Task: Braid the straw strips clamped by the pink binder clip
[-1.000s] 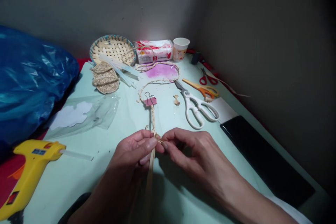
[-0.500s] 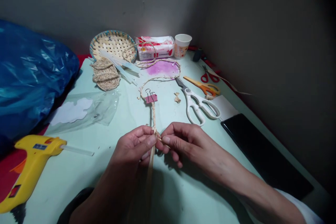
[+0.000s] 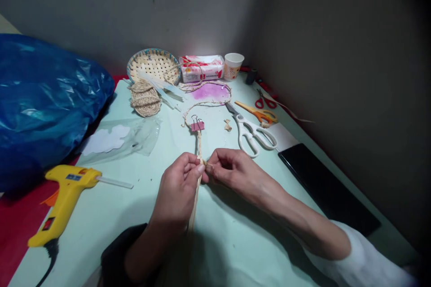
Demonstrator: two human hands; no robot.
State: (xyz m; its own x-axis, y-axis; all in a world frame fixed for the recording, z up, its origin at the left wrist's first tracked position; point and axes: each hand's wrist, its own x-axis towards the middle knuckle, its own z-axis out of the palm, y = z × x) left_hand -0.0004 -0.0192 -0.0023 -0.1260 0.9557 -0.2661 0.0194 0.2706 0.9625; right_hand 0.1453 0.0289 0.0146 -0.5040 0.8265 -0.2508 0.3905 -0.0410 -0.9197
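A pale braided cord (image 3: 200, 142) runs toward me from a pink binder clip (image 3: 197, 126) on the table. My left hand (image 3: 180, 184) pinches the braid's near end between thumb and fingers, and loose flat strands (image 3: 194, 215) hang from there toward me. Just to its right, my right hand (image 3: 232, 170) is closed, with thumb and forefinger gripping one strand (image 3: 208, 164) drawn out sideways. Beyond the clip a thin twisted cord (image 3: 202, 104) curves away over the table. The exact crossing of strands is partly hidden by my fingertips.
A yellow glue gun (image 3: 65, 202) lies at left below a blue plastic bag (image 3: 50, 107). White scissors (image 3: 252, 132), orange scissors (image 3: 257, 111) and a black tablet-like slab (image 3: 326, 188) lie right. Behind are a twine ball (image 3: 145, 98), woven basket (image 3: 155, 65), tissue pack (image 3: 205, 69) and paper cup (image 3: 233, 66).
The view has shifted, so objects at left sit further right. My right hand's fingers have closed tighter on the strand, pulling it out to the right. My left hand still pinches the braid.
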